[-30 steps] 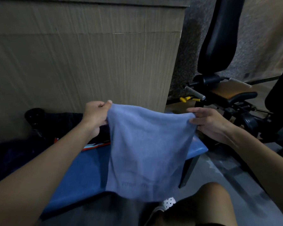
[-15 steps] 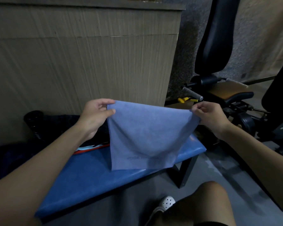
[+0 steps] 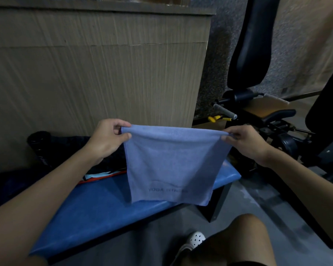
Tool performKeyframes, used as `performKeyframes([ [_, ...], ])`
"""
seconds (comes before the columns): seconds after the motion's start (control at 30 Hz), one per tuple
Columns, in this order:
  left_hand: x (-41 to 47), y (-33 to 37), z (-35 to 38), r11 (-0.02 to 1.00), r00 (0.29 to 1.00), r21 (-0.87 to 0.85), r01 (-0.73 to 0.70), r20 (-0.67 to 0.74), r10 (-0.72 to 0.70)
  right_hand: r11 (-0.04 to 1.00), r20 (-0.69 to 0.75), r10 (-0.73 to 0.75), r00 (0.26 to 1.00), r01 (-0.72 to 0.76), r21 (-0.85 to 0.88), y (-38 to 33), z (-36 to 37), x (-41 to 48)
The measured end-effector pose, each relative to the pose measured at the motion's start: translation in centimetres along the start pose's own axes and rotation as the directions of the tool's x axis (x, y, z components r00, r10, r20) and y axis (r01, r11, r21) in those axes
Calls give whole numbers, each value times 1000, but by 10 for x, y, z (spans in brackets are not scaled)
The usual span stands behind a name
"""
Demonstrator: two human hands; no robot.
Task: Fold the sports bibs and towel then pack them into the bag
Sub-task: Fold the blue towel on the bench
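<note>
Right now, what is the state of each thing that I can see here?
Light blue cloth towel, hanging taut between both hands.
Left hand, pinches the towel's upper left corner.
Right hand, pinches its upper right corner.
Blue padded bench, level, carrying the bag.
Black fabric bag, lying on the bench; opening hidden.

One head-worn view — forward and down, close on the towel [image 3: 171, 164]
</note>
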State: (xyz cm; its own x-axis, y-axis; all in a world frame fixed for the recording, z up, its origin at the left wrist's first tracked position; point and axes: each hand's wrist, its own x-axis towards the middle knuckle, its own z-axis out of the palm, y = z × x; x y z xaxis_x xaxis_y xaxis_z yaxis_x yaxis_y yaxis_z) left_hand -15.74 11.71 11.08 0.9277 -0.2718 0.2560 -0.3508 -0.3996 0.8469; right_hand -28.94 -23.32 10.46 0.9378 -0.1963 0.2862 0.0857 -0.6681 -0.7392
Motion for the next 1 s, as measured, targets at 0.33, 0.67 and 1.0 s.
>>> performKeyframes([
  [0.33,-4,6,-8,994,990,-47,101,107,-95,996,-67,25,997,-30,-85,5,-14,-4],
  [0.67,20,-3,25,968,991,-218,126,73,-112,948,-132,263,956,-231,219,30,4,17],
  [1.0,58,6,37,922,984,-372,-107,-175,43,965,-388,70,919,37,260,25,1,51],
])
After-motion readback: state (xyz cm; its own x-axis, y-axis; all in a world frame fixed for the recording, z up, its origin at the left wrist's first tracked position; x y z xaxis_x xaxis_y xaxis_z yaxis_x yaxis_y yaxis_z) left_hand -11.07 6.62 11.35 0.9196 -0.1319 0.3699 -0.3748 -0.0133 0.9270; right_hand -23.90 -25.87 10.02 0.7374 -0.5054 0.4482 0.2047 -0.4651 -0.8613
